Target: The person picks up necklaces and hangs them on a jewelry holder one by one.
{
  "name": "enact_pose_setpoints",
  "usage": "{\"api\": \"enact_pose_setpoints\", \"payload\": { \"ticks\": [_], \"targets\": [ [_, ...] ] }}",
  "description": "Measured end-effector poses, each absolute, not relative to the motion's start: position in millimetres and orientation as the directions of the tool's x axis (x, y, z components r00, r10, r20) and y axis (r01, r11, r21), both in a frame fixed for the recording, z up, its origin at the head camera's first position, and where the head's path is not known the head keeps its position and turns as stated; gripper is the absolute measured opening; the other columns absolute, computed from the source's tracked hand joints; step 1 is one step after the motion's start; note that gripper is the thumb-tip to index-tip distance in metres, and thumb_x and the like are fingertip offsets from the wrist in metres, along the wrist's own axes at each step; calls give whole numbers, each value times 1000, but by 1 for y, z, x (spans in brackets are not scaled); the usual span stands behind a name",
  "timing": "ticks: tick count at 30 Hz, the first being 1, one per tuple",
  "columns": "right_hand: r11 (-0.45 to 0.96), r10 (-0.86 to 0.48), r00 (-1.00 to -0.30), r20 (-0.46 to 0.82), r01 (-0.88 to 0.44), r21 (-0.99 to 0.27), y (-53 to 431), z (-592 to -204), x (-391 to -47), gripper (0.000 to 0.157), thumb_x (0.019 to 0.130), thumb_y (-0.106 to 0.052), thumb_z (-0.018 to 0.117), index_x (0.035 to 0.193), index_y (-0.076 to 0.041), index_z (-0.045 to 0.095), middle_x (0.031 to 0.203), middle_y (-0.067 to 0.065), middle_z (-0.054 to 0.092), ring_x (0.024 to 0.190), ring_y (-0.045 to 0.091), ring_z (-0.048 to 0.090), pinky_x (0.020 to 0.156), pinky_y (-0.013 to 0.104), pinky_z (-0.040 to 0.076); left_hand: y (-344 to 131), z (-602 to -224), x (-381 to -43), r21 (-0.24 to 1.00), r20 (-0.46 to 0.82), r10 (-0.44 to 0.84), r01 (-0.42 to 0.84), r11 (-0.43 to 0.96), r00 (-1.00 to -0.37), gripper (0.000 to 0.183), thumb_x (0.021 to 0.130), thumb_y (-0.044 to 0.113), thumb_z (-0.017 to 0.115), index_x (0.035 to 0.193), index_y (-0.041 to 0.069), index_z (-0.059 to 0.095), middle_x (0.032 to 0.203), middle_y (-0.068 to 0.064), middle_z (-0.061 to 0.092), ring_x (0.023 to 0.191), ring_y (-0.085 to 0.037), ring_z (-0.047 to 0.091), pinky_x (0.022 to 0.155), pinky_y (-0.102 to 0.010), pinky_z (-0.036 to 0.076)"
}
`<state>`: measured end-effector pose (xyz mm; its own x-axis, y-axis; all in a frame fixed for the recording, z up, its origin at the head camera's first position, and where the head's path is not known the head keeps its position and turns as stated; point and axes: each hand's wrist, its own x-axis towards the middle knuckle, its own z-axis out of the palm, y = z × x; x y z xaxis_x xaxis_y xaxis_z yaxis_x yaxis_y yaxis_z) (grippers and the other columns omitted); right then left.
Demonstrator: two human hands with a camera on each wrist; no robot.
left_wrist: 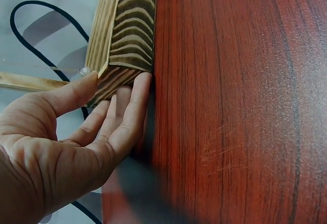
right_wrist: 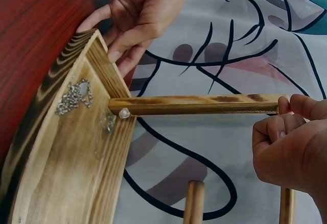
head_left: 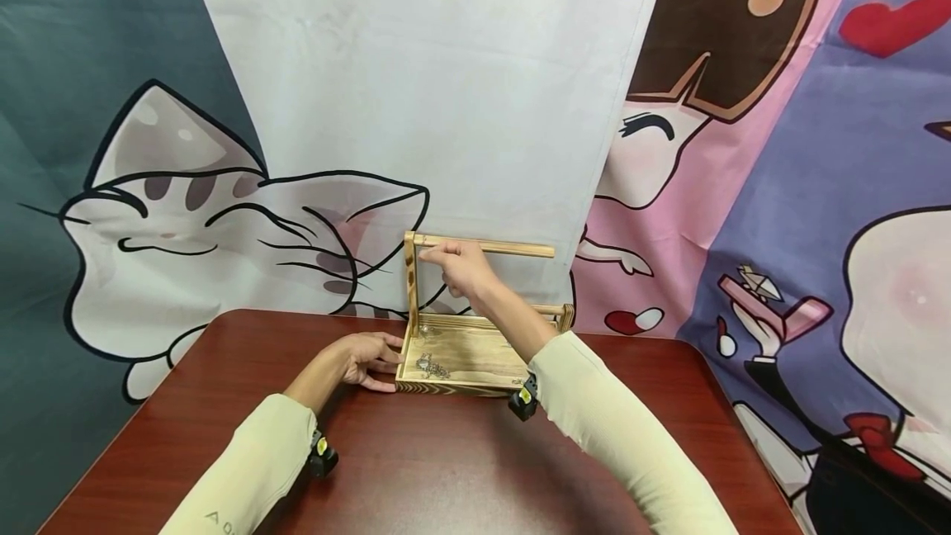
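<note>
Fingers of the right hand (head_left: 464,272) are drawn together, thumb to forefinger, and seem to pinch the upper end of a fine necklace (right_wrist: 124,113) close to where an upright post (right_wrist: 199,104) meets a long bar (head_left: 520,249). Its thread hangs alongside the post, and the pearly bead sits low, near the foot of the post. Nearly straight, the fingers of the left hand (left_wrist: 76,137) rest against the left end of the wooden tray (head_left: 475,353), with the thumb up by the rim; the tray stands toward the far side of the surface (head_left: 446,469). A heap of silver chain (right_wrist: 74,97) lies inside, near the front left corner. The likeliest trouble is the pinch slipping: so thin a strand gives little to hold, and if it gets away it would probably drop into the tray and perhaps tangle with the heap. A tug with the bead snagged at the post could strain the strand. Should the right hand knock the bar while the left only braces one end, the stand could twist or tilt. Whether any of the strand is looped over the bar, I cannot tell.
</note>
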<state>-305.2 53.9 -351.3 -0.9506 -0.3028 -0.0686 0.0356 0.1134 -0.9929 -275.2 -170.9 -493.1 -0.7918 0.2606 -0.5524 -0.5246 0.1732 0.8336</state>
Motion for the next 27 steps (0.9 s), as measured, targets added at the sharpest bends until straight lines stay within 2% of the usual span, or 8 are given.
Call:
{"api": "enact_pose_setpoints", "payload": {
  "ticks": [6, 13, 21, 27],
  "targets": [
    [113, -321, -945, -63, 28, -993, 58, -365, -302, 34, 111, -23, 72, 134, 1, 77, 54, -11, 35, 50, 6, 24, 51, 21, 20, -170, -494, -276, 833, -554, 256, -523, 182, -792, 58, 109, 0, 65, 163, 0, 43, 130, -18, 70, 123, -28, 68, 99, -52, 71],
    [124, -307, -950, -57, 20, -992, 62, -383, -296, 37, 109, -27, 75, 133, 1, 77, 55, -11, 36, 51, 7, 27, 54, 26, 24, -170, -494, -275, 832, -555, 256, -523, 184, -792, 58, 109, 0, 64, 164, 0, 43, 129, -18, 71, 122, -29, 69, 100, -53, 71],
    [161, -336, -941, -46, -9, -987, 64, -402, -288, 32, 111, -26, 71, 131, -2, 79, 60, -11, 43, 54, 6, 30, 55, 23, 28, -170, -493, -276, 835, -551, 260, -521, 178, -793, 59, 109, -1, 65, 163, 0, 44, 131, -18, 70, 122, -28, 69, 100, -53, 71],
    [177, -411, -910, -50, -25, -984, 65, -416, -283, 35, 111, -23, 71, 135, 2, 75, 65, -12, 44, 58, 5, 35, 57, 21, 31, -170, -494, -276, 832, -554, 264, -525, 179, -789, 60, 109, 0, 65, 164, -1, 42, 133, -18, 70, 123, -28, 69, 100, -53, 70]
  ]
}}
